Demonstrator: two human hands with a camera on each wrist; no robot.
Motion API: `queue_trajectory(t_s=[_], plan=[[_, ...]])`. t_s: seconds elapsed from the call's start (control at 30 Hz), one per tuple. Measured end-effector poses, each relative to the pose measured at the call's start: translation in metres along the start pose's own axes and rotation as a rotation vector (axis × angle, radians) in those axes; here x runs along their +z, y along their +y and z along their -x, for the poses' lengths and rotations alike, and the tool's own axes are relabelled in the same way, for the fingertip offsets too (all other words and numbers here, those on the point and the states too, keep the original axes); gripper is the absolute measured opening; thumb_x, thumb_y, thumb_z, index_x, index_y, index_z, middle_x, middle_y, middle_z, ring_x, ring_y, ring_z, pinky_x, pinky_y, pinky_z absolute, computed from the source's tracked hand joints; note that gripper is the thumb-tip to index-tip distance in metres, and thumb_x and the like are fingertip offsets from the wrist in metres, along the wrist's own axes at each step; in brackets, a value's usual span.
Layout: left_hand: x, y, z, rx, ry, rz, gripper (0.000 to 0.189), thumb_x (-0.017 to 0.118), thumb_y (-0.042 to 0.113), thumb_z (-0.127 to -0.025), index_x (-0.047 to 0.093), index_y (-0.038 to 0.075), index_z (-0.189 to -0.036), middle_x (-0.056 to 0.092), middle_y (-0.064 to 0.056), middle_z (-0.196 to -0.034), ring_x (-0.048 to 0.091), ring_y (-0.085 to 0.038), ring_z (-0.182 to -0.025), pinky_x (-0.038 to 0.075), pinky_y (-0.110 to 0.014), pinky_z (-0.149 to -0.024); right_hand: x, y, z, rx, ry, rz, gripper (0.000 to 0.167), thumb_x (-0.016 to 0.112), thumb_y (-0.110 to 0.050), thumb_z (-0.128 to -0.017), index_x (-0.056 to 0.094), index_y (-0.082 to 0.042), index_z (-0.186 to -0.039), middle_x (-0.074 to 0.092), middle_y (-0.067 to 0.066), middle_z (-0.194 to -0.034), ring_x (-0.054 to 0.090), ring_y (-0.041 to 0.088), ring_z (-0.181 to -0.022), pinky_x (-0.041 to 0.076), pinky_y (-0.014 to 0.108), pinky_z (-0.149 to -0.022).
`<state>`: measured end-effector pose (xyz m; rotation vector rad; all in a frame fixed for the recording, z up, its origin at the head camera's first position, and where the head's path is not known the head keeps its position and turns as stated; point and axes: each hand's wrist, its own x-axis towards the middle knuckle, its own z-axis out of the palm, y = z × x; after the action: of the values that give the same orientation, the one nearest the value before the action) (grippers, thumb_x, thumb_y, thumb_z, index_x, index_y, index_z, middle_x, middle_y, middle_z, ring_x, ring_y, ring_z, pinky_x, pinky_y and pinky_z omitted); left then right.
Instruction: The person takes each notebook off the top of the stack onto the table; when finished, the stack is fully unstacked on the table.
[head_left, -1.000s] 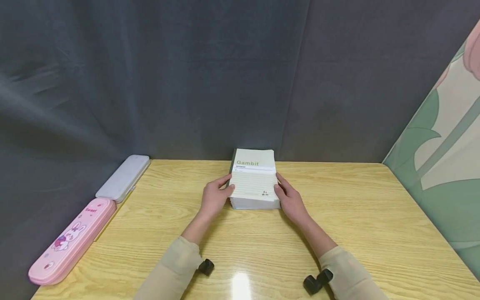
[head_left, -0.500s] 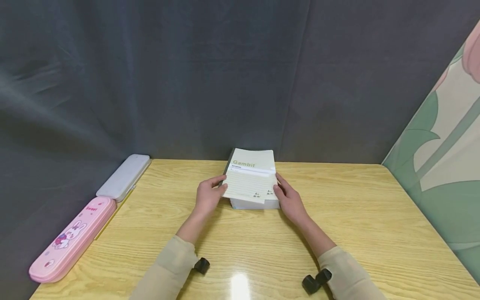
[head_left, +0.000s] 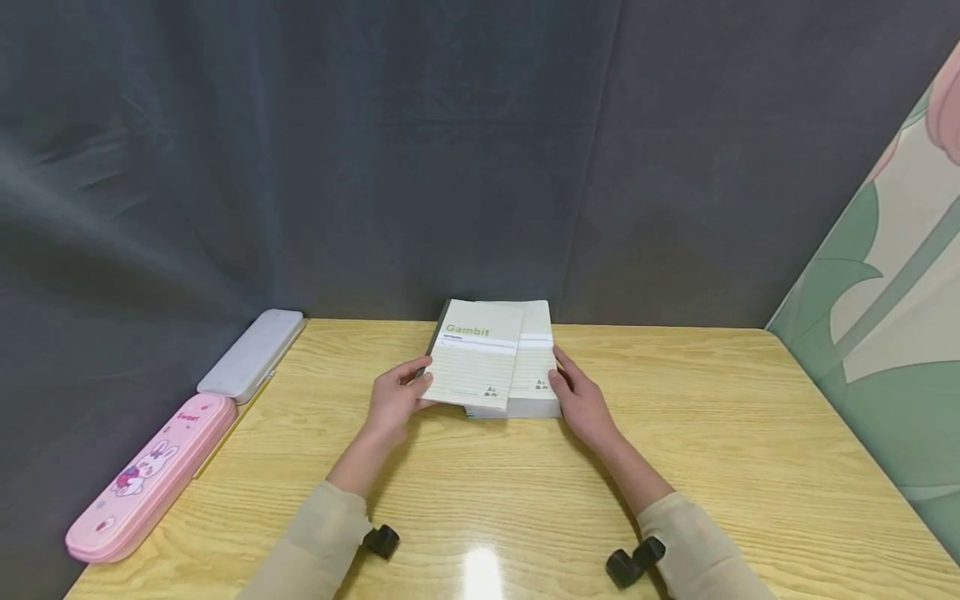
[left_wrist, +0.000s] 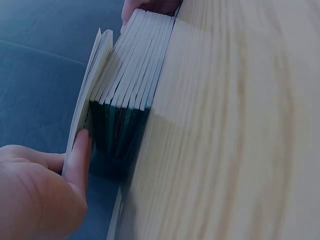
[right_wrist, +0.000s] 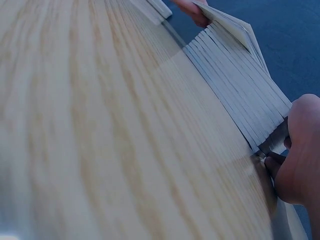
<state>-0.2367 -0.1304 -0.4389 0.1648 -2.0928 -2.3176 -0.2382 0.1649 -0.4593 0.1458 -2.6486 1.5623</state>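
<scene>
My left hand (head_left: pixel 393 398) pinches the left edge of a white notebook (head_left: pixel 480 358) marked "Gambit", with a dark spine. In the left wrist view, this notebook (left_wrist: pixel 90 85) tilts off the top of the stack, fingers beneath it. Under and to the right of it lies a thick stack of similar notebooks (head_left: pixel 534 407), its page edges facing me. The right hand (head_left: pixel 587 408) holds that stack at its right side. Seen from the right wrist, the thumb is at the upper corner of the stack (right_wrist: pixel 240 85) and the fingers curl near its base.
On the left of the wooden table (head_left: pixel 712 433), a pink pencil case (head_left: pixel 153 479) with a rabbit picture lies end to end with a pale grey case (head_left: pixel 251 354). A thin yellow pencil (head_left: pixel 236 423) lies along their right side. A dark curtain (head_left: pixel 450 167) hangs behind the table.
The left hand has drawn the top notebook leftward, uncovering the right part of the notebook below. My right hand stays at the stack's right side.
</scene>
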Motion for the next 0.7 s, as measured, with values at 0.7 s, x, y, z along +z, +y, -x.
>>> queue_trajectory(t_s=[0.7], plan=[[-0.064,0.000,0.002,-0.079,0.099,0.026,0.042,0.056,0.005,-0.104,0.053,0.002,-0.145,0.048,-0.019,-0.147,0.066,-0.010,-0.101,0.057,-0.022,-0.083,0.000,0.002,-0.002,-0.005,-0.006,0.002,0.056,0.042,-0.035,-0.110,0.029,-0.016,-0.161,0.045,0.024,-0.151,0.042,0.037,-0.140,0.031,0.050,-0.117]])
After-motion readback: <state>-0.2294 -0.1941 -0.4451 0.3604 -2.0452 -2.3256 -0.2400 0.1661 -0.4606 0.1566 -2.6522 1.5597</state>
